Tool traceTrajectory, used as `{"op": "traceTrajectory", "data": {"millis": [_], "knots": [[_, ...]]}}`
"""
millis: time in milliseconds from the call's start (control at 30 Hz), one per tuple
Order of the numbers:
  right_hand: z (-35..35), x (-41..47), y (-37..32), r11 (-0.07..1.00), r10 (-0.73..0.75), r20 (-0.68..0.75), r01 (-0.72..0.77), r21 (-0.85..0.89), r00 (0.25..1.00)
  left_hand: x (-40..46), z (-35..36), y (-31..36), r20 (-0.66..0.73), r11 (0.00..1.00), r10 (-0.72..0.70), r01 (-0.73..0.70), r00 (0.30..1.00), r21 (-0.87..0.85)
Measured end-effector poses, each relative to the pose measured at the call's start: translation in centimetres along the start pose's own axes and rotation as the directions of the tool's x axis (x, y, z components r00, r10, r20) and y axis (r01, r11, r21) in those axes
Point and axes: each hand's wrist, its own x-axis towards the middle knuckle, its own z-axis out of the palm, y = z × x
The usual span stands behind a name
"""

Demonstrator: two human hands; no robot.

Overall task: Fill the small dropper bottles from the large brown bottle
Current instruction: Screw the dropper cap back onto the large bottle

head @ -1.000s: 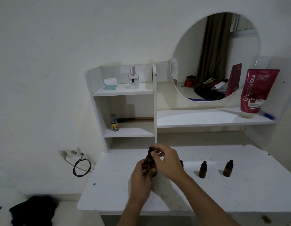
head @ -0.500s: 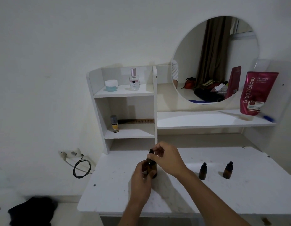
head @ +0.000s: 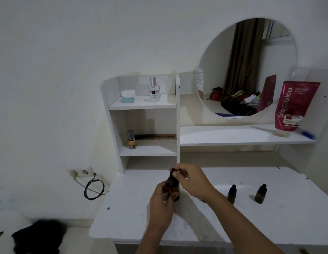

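The large brown bottle (head: 173, 187) stands upright on the white table (head: 269, 222), near its middle. My left hand (head: 162, 202) wraps around the bottle's body from the near side. My right hand (head: 191, 180) pinches its black dropper cap (head: 172, 171) from above. Two small brown dropper bottles with black caps stand to the right: one (head: 232, 194) close to my right forearm, another (head: 260, 193) further right. A third small bottle, if there, is hidden behind my right wrist.
White shelves rise behind the table: a jar (head: 128, 96) and perfume bottle (head: 154, 89) up top, a small spray can (head: 131, 139) and comb below. A red tube (head: 295, 105) leans beside the round mirror (head: 246, 66). A wall socket with looped cable (head: 94, 187) sits left.
The view has shifted slightly downward. Both hands stay on the large bottle; my right fingers have turned a little around its cap. The small bottles have not moved.
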Motion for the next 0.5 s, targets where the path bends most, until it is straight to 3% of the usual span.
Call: {"op": "traceTrajectory", "data": {"millis": [167, 367, 500], "knots": [[0.3, 0.1, 0.0, 0.997, 0.065, -0.043, -0.067, -0.033, 0.997, -0.1, 0.1, -0.2, 0.001, 0.998, 0.008, -0.008, 1.000, 0.055], [-0.7, 0.3, 0.1, 0.999, -0.020, 0.104, 0.024, -0.032, 0.994, -0.1, 0.0, 0.1, -0.001, 1.000, 0.009, -0.009, 1.000, 0.023], [-0.3, 0.4, 0.1, 0.998, 0.056, -0.002, -0.056, -0.020, 0.998, -0.1, 0.1, 0.0, -0.005, 0.998, 0.029, -0.029, 1.000, 0.047]]}}
